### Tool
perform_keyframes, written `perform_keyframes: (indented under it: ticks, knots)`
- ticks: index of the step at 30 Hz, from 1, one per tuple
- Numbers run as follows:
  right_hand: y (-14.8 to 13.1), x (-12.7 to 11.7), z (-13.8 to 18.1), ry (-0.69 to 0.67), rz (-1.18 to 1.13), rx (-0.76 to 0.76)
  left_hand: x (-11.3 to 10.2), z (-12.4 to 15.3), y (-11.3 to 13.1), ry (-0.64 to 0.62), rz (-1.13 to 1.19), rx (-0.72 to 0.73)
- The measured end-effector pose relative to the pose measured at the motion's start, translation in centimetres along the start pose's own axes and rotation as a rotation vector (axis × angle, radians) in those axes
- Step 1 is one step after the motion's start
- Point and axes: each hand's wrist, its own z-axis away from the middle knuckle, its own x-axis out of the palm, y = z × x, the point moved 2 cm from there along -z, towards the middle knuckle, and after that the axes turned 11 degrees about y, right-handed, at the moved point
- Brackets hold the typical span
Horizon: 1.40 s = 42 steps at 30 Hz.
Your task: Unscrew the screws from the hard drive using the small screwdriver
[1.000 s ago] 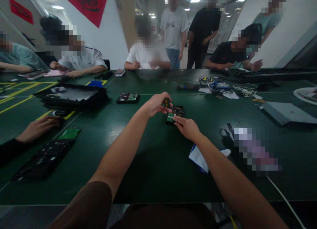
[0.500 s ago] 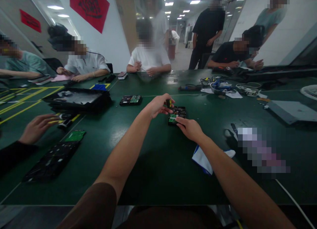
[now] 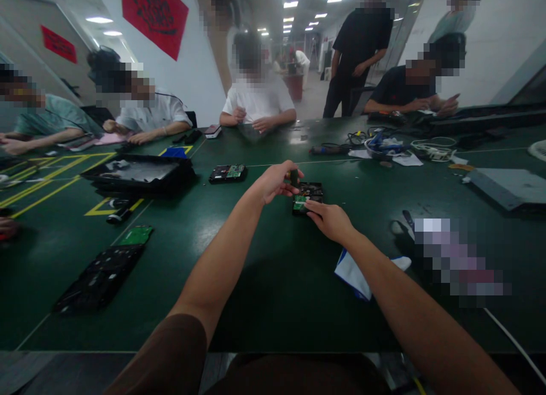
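A small black hard drive [image 3: 310,191] with a green circuit board lies on the dark green table [image 3: 264,270] ahead of me. My left hand [image 3: 277,181] is closed around a short dark screwdriver handle [image 3: 294,176] that stands upright over the drive. My right hand [image 3: 330,219] rests on the drive's near edge, fingers pressed down on the green board.
A second drive [image 3: 227,173] lies further left, beside a black open case [image 3: 139,176]. A black panel with a green board [image 3: 106,270] sits near left. A blue-white cloth [image 3: 356,278] lies under my right forearm. Cables and tools [image 3: 379,147] clutter the far right. Several people sit around.
The other person's hand at the left has drawn back almost out of view. My hands have stayed on the drive, and the camera has shifted slightly.
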Motion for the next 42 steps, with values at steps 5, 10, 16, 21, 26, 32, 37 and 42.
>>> perform_keyframes:
  ticks: [5, 10, 16, 21, 26, 32, 37, 42]
  knots:
    - [-0.04, -0.10, -0.01, -0.012, 0.007, 0.022, 0.23, 0.06, -0.16, -0.005, 0.061, -0.038]
    - [0.28, 0.17, 0.11, -0.011, -0.002, 0.016, 0.34, 0.05, -0.24, 0.004, 0.118, -0.057]
    - [0.37, 0.30, 0.13, 0.004, -0.012, 0.010, 0.32, 0.21, -0.02, -0.005, 0.059, -0.018]
    - [0.31, 0.17, 0.07, -0.009, -0.009, 0.015, 0.47, 0.22, 0.10, -0.013, 0.014, -0.009]
    - [0.35, 0.16, 0.08, -0.005, -0.006, 0.013, 0.37, 0.23, 0.23, 0.044, -0.032, 0.038]
    - [0.23, 0.06, 0.12, -0.008, -0.004, 0.019, 0.14, 0.14, 0.16, 0.046, 0.035, 0.018]
    - [0.25, 0.10, 0.16, -0.006, -0.001, 0.007, -0.02, 0.09, 0.24, 0.023, -0.022, 0.028]
    - [0.31, 0.11, 0.15, -0.006, -0.002, 0.006, 0.16, 0.37, 0.43, 0.004, -0.046, 0.030]
